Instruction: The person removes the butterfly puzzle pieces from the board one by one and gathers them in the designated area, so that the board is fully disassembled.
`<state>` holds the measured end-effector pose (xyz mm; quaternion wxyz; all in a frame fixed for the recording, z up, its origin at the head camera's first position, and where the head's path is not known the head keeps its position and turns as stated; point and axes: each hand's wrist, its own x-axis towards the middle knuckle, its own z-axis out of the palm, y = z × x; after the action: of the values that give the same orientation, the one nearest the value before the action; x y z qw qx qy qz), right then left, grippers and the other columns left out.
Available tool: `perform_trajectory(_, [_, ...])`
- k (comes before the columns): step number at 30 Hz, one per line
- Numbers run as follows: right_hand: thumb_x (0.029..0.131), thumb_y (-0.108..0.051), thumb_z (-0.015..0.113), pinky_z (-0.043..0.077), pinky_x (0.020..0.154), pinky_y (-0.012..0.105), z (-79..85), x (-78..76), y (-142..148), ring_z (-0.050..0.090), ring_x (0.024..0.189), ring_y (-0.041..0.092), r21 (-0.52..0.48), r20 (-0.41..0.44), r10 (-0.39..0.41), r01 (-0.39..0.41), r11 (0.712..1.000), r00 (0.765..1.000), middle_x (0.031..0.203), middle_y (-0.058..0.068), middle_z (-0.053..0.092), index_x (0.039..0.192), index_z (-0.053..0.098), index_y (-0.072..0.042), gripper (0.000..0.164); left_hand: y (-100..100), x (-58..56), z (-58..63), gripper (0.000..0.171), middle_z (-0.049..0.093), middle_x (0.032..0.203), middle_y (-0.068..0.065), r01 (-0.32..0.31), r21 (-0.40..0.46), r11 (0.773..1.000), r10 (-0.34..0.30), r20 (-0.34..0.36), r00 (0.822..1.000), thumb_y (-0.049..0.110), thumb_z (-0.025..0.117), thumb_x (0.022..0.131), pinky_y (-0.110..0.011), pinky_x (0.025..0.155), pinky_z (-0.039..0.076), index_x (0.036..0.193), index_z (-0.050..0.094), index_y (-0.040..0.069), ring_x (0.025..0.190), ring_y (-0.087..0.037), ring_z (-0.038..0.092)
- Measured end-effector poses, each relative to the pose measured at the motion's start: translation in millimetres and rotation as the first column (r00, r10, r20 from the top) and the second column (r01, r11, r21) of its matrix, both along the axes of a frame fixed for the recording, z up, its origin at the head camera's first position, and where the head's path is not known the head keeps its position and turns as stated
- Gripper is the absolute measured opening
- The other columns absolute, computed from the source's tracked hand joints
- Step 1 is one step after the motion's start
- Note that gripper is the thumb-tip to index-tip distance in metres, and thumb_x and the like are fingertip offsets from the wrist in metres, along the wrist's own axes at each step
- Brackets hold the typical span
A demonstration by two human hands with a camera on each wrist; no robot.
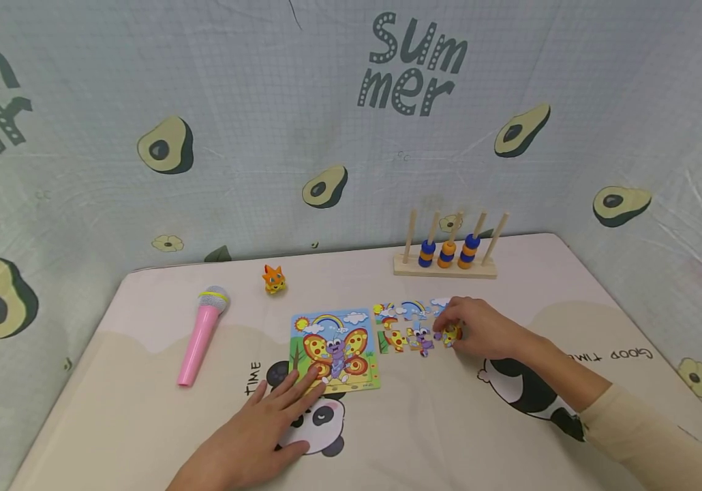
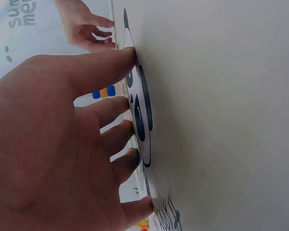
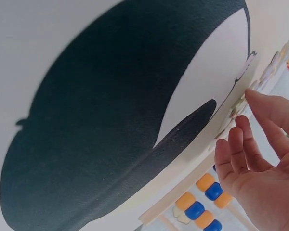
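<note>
A butterfly puzzle picture board (image 1: pixel 354 341) lies on the table. My left hand (image 1: pixel 259 426) is spread flat, its fingertips on the board's lower left part. In the left wrist view the same hand (image 2: pixel 72 130) has straight, parted fingers. To the right of the board, several cut puzzle pieces (image 1: pixel 414 310) form a loose two-row group. At that group's right end my right hand (image 1: pixel 482 327) pinches a yellow-and-purple puzzle piece (image 1: pixel 451 335) between thumb and fingers. The right wrist view shows the right hand (image 3: pixel 267 149) with bent fingers; the held piece is hard to make out there.
A wooden peg stand with blue and orange beads (image 1: pixel 446 267) stands at the back right. A pink toy microphone (image 1: pixel 200 341) lies on the left, and a small orange toy figure (image 1: pixel 274 279) sits behind the board. A printed curtain (image 1: pixel 253 136) hangs behind the table.
</note>
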<state>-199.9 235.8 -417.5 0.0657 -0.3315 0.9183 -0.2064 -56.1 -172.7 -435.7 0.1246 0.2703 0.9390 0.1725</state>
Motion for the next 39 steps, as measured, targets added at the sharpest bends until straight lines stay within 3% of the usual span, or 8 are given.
perform_trajectory(13, [0.085,0.001,0.078,0.057,0.092,0.048,11.3,3.2,-21,0.066,0.105,0.026,-0.052,-0.013,0.039,-0.040,0.998,0.999,0.113,0.002,0.069,0.114,0.077,-0.013,0.032,0,-0.4,1.0,0.077,0.018,0.175,0.007,-0.006,-0.018,1.000,0.007,0.017,1.000,0.042,0.068,0.098,-0.072,0.122,0.021,0.165,0.032,0.028,0.161,-0.033,0.021])
perform_trajectory(19, [0.088,-0.006,0.080,0.058,0.089,0.045,16.0,4.2,-44,0.066,0.108,0.027,-0.088,0.031,0.076,-0.073,0.993,0.997,0.115,0.003,0.069,0.115,0.077,-0.012,0.028,0,-0.4,2.0,0.076,0.016,0.176,0.007,-0.005,-0.024,1.000,0.005,0.014,1.000,0.042,0.067,0.099,-0.071,0.123,0.021,0.165,0.032,0.028,0.161,-0.032,0.020])
perform_trajectory(23, [0.087,-0.002,0.075,0.056,0.090,0.044,15.2,6.1,-59,0.065,0.111,0.027,-0.106,0.059,0.078,-0.072,0.992,0.995,0.116,0.003,0.068,0.115,0.077,-0.012,0.030,0,0.0,1.5,0.075,0.015,0.176,0.008,0.003,-0.034,0.999,-0.002,0.006,1.000,0.043,0.066,0.100,-0.071,0.123,0.022,0.165,0.031,0.028,0.162,-0.032,0.020])
perform_trajectory(33, [0.090,-0.003,0.074,0.056,0.096,0.046,12.9,11.8,-101,0.065,0.110,0.025,-0.101,0.114,0.123,-0.111,0.989,0.986,0.118,0.004,0.068,0.119,0.077,-0.014,0.032,-1,2.5,1.2,0.077,0.020,0.175,0.004,-0.001,-0.052,0.999,0.004,0.056,0.998,0.047,0.067,0.098,-0.071,0.122,0.023,0.165,0.032,0.029,0.161,-0.033,0.023])
perform_trajectory(39, [0.091,-0.004,0.074,0.053,0.101,0.044,17.6,9.4,-123,0.063,0.115,0.022,-0.055,0.112,0.169,-0.164,0.985,0.979,0.120,0.001,0.069,0.122,0.076,-0.015,0.033,-3,1.4,4.6,0.076,0.021,0.175,0.001,-0.017,-0.057,0.998,0.019,0.024,1.000,0.047,0.067,0.098,-0.072,0.122,0.022,0.164,0.034,0.028,0.160,-0.034,0.022])
